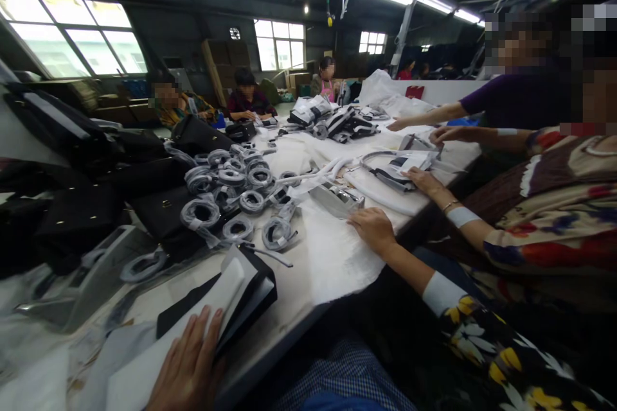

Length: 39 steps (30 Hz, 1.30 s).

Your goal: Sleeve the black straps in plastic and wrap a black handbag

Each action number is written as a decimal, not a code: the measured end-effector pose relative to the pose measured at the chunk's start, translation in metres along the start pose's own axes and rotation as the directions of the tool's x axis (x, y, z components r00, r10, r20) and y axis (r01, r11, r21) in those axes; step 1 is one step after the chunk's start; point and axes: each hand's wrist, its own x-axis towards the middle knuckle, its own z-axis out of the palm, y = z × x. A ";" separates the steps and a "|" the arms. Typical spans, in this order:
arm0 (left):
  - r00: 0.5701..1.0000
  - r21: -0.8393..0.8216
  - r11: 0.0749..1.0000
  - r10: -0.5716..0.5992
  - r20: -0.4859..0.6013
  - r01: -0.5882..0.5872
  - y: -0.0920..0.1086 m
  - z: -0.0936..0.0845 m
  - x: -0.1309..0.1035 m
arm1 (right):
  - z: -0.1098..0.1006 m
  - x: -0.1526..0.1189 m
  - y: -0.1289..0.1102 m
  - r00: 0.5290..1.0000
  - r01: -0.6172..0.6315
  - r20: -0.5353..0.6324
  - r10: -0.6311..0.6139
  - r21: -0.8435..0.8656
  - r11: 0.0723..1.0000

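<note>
My left hand (190, 359) lies with fingers stretched along a white padded strip (212, 302) on a black bag (263, 279), which rests on its side at the near table edge. The palm's underside is hidden. To the right, my right hand (376, 231) reaches over the table with bent fingers at the edge of a thin white foam sheet (337, 263). Just beyond those fingertips is a grey, shiny plastic-wrapped piece (335, 199). Coiled straps in clear wrap (238, 228) lie in a heap between and beyond my hands.
Black bags (80, 221) are piled at the left. A heap of wrapped black parts (342, 122) lies farther back. At the right, a co-worker's hand (424, 183) touches a wrapped bag piece (398, 170); another person's arm (429, 117) reaches across. More people sit at the far side.
</note>
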 end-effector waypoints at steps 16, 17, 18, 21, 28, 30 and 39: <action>0.942 -0.052 0.946 -0.324 -0.091 0.320 0.000 -0.031 0.021 | -0.025 -0.074 -0.168 0.896 0.273 0.177 -0.408 0.505 0.819; 0.940 -0.050 0.944 -0.329 -0.092 0.325 0.000 -0.032 0.022 | -0.019 -0.080 -0.179 0.880 0.279 0.186 -0.436 0.540 0.794; 0.939 -0.048 0.943 -0.332 -0.092 0.329 0.001 -0.033 0.022 | -0.015 -0.085 -0.189 0.858 0.296 0.196 -0.475 0.567 0.768; 0.936 -0.047 0.940 -0.340 -0.088 0.337 0.001 -0.035 0.022 | -0.010 -0.090 -0.208 0.795 0.330 0.205 -0.571 0.644 0.690; 0.924 -0.052 0.930 -0.368 -0.101 0.365 0.000 -0.036 0.022 | 0.004 -0.070 -0.202 0.979 0.134 0.043 -0.197 0.589 0.797; 0.924 -0.054 0.930 -0.368 -0.103 0.365 0.000 -0.036 0.022 | 0.018 -0.073 -0.203 0.973 0.106 0.119 -0.197 0.527 0.843; 0.929 -0.071 0.937 -0.347 -0.126 0.341 -0.002 -0.035 0.021 | 0.033 -0.052 -0.242 0.442 0.521 0.075 -0.894 0.790 0.324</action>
